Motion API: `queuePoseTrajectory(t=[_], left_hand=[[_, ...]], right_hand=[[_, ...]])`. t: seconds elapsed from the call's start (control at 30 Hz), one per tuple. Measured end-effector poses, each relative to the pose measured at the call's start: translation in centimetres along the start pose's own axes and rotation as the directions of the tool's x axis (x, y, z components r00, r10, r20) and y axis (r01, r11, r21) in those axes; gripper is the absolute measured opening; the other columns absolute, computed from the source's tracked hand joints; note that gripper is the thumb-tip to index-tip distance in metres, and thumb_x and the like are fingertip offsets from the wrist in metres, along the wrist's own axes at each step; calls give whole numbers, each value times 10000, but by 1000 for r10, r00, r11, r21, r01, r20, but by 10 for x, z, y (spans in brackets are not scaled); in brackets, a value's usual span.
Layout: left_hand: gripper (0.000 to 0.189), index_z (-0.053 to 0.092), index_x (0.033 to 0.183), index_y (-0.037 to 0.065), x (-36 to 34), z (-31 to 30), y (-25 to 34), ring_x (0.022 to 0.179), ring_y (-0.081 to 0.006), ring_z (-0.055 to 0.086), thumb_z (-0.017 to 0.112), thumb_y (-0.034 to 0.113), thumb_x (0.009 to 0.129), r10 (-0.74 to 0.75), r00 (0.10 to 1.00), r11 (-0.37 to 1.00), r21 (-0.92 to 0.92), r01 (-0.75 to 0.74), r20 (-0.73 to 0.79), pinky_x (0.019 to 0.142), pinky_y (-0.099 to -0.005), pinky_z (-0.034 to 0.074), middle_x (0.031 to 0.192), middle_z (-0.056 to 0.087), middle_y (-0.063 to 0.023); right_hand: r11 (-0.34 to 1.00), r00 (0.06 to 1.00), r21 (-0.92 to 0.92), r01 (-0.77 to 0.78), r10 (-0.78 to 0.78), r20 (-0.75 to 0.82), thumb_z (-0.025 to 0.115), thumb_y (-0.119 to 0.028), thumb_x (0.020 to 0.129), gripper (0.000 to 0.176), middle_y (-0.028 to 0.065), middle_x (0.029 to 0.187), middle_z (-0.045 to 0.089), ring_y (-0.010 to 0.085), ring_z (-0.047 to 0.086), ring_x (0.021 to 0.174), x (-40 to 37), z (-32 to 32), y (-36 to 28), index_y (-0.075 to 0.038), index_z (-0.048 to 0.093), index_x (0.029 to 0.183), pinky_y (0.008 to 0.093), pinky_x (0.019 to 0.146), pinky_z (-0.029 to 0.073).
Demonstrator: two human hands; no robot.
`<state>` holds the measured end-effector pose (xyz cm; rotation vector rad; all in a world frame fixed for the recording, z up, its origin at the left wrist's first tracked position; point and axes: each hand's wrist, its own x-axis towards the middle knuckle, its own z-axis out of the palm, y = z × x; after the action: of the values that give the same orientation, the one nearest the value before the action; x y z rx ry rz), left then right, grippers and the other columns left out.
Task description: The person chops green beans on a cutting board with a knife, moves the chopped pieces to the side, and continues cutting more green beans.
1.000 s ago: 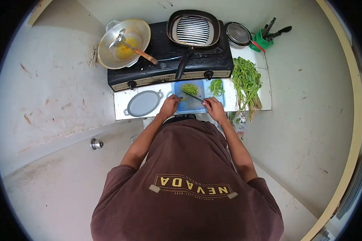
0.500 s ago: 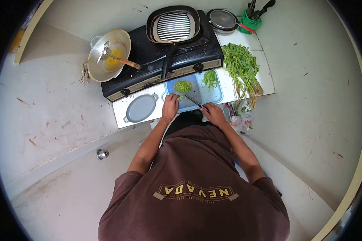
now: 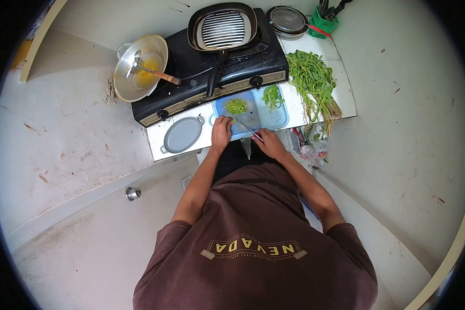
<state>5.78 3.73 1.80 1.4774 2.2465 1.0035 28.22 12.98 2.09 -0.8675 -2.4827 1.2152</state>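
My right hand point(image 3: 269, 143) is closed around the handle of a knife point(image 3: 249, 128), whose blade points up and left toward my other hand. With its fingers curled, my left hand point(image 3: 221, 133) presses a short bit of green stems point(image 3: 234, 121) against the blue cutting board point(image 3: 249, 114); the fingers hide most of it. A small heap of finely chopped green stems point(image 3: 236, 106) lies on the board just beyond the blade. Loose green leaves point(image 3: 272, 97) rest on the lighter right part.
Behind the board stands a black gas stove point(image 3: 191, 77) carrying a grill pan point(image 3: 222, 28) and a wok point(image 3: 141, 67) with a ladle point(image 3: 160, 77). To the left lies a grey oval plate point(image 3: 183, 135). Leafy greens point(image 3: 312, 80), a strainer point(image 3: 288, 20) and a green basket point(image 3: 323, 25) sit right.
The knife blade has shifted slightly, and my right hand has moved a little down and left. The whole view has shifted slightly. My left hand stays at the stems.
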Motion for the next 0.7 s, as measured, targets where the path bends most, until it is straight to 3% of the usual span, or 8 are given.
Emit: queuePoseTrajectory(t=[0.13,0.23,0.43,0.7], left_hand=[[110,696,973,5,-3,6,2,946,-391,599,666,2,868,-47,998,999,-28,46,-45,855,-463,484,936,627,-180],[121,697,978,7,-6,6,3,954,-392,595,661,-2,863,-44,998,999,-16,43,-53,857,-465,482,946,623,-180],[134,700,986,18,-4,3,4,948,-388,588,658,-1,861,-22,999,1000,3,22,-39,862,-458,481,949,614,-174],[127,718,971,21,-4,2,2,931,-376,590,660,1,859,-10,999,1000,1,10,-40,843,-453,482,930,613,-164]], right_hand=[[994,983,-76,-77,88,161,580,-316,1007,332,272,912,679,478,661,886,4,-1,6,14,608,1042,560,801,518],[951,935,-277,-139,218,279,551,-338,1013,361,275,898,703,484,676,885,7,-10,-9,14,609,1068,574,804,531],[919,931,-364,-153,258,259,483,-363,1032,399,279,850,716,472,705,831,21,-4,-23,20,578,1092,576,743,557],[919,974,-389,-64,141,175,513,-328,1026,387,250,707,691,439,705,681,23,19,-21,55,546,1065,536,633,568]])
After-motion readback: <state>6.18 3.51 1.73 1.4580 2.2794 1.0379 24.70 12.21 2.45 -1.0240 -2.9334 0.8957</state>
